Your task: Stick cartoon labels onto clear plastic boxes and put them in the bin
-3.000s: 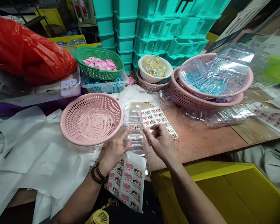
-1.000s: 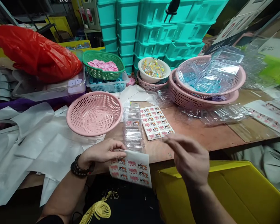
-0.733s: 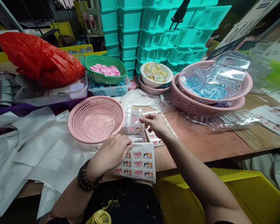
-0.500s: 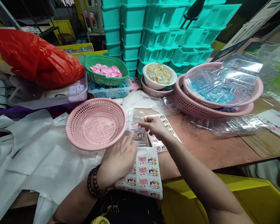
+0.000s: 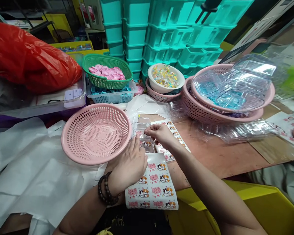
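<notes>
Your right hand [image 5: 159, 133] has thumb and forefinger pinched together, seemingly on one end of a small sticker [image 5: 138, 133]. The sticker lies at the row of clear plastic boxes [image 5: 141, 121]; whether it is stuck down is too small to tell. If your pinch twists, it could go on crooked or crease, and a slow release could lift it on your fingertip.

Your left hand [image 5: 129, 166] has its fingers stretched nearly straight, tips at the row; you hide its underside, so I cannot tell whether it grips the sticker sheet [image 5: 155, 186] beneath. That sheet hangs over the table edge, so it may slip into your lap if your palm lifts. Light plastic could also skid if those fingertips ease off.

Just right of the row, a second sheet [image 5: 180, 138] lies near your right wrist, which might drag it. On the left, the pink basket [image 5: 95, 158] crowds the row; an elbow nudge could push it into the boxes.
</notes>
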Motion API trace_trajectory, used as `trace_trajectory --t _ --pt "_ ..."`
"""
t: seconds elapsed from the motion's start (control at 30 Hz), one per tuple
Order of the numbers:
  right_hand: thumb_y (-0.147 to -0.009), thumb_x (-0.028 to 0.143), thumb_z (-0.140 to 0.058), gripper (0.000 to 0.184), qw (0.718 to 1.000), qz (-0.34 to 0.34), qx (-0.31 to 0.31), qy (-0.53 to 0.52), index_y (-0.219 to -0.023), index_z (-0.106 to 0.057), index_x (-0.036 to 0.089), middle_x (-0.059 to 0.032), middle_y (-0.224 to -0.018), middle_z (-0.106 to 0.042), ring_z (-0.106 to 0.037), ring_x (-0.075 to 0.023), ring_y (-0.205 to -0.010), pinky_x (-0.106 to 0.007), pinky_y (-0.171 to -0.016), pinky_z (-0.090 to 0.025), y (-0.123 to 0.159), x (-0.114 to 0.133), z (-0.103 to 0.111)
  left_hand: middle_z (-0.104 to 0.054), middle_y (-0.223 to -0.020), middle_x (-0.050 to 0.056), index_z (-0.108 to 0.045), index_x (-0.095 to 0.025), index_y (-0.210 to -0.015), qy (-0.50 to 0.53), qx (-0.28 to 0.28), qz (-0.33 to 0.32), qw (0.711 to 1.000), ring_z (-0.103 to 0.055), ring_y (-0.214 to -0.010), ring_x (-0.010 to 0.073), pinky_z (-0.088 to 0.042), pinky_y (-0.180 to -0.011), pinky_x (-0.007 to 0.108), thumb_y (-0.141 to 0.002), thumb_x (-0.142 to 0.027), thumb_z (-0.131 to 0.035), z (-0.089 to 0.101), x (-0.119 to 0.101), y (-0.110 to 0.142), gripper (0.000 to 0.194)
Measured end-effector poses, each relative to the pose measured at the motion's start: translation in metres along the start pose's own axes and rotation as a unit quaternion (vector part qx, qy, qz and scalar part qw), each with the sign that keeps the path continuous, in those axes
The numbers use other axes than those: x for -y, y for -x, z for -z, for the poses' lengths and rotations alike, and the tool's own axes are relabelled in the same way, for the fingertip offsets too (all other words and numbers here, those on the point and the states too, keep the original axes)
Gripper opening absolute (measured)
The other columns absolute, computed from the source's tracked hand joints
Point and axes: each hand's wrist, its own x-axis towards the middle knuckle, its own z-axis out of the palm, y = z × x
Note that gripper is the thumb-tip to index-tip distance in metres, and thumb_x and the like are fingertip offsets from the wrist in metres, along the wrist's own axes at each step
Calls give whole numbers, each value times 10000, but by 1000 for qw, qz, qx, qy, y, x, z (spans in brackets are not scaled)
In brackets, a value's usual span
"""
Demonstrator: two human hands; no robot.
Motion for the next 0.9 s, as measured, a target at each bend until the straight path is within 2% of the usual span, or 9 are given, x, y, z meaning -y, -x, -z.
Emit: trace_trajectory --t 0.33,0.47,0.53,0.6,0.67,0.73,0.77,0.83,0.9 --pt "-721 187 -719 148 1000 -4 -15 14 -629 -608 158 55 -470 -493 -402 -69 -403 -185 -333 -346 0 1 -2 -251 -1572 319 -609 -8 -1131 -6 38 16 999 -208 -1486 366 -269 -1219 498 -986 -226 -415 3 -1 -10 325" --pt "-770 208 -692 154 995 20 -27 89 -650 -603 174 42 -494 -525 -444 -93 -410 -222 -383 -380 0 -1 -6 -267 -1569 318 -560 24 -1230 3 26 14 1000 -231 -1485 360 -284 -1214 504 -980 -221 -403 -5 3 -15 384" --pt "-780 229 -707 130 980 62 -53 183 -694 -620 185 13 -576 -603 -538 -127 -493 -244 -477 -428 0 -2 -8 -293 -1564 310 -542 25 -1257 4 9 8 1000 -243 -1486 356 -293 -1209 513 -976 -213 -394 -9 4 -15 397" --pt "-784 264 -736 118 945 104 -89 296 -831 -651 197 -25 -685 -671 -630 -185 -647 -270 -595 -458 0 -3 -7 -312 -1559 306 -537 22 -1259 5 2 3 1000 -249 -1487 355 -298 -1206 517 -971 -206 -391 -10 6 -16 395" --pt "-802 302 -742 261 906 115 -130 386 -1019 -639 201 -70 -771 -705 -664 -246 -780 -303 -676 -460 4 -1 -1 -313 -1559 308 -550 18 -1234 9 6 4 1000 -247 -1488 357 -290 -1211 512 -968 -199 -394 -10 6 -15 377" --pt "-856 334 -691 322 888 106 -172 413 -1130 -603 191 -101 -821 -711 -663 -272 -822 -334 -708 -458 14 0 7 -307 -1566 301 -571 2 -1195 18 9 8 1000 -247 -1492 350 -282 -1217 501 -976 -200 -391 -7 5 -12 349" --pt "-877 350 -661 311 892 111 -181 400 -1134 -601 186 -106 -844 -711 -659 -270 -825 -343 -717 -460 22 1 12 -300 -1574 292 -580 -14 -1175 26 7 5 1000 -242 -1496 345 -282 -1217 498 -984 -211 -388 -5 5 -10 335" --pt "-854 400 -675 324 919 158 -123 341 -1100 -625 195 -98 -934 -708 -648 -255 -866 -347 -749 -475 42 0 22 -289 -1594 258 -598 -58 -1124 47 -10 -12 999 -230 -1506 334 -281 -1215 508 -1001 -245 -387 0 4 -4 307" --pt "-758 444 -756 361 941 196 23 274 -1017 -668 208 -69 -976 -704 -637 -235 -889 -327 -757 -486 65 -3 28 -358 -1579 205 -619 -113 -1039 80 -30 -43 995 -293 -1491 321 -306 -1197 522 -1008 -274 -402 8 4 5 272"
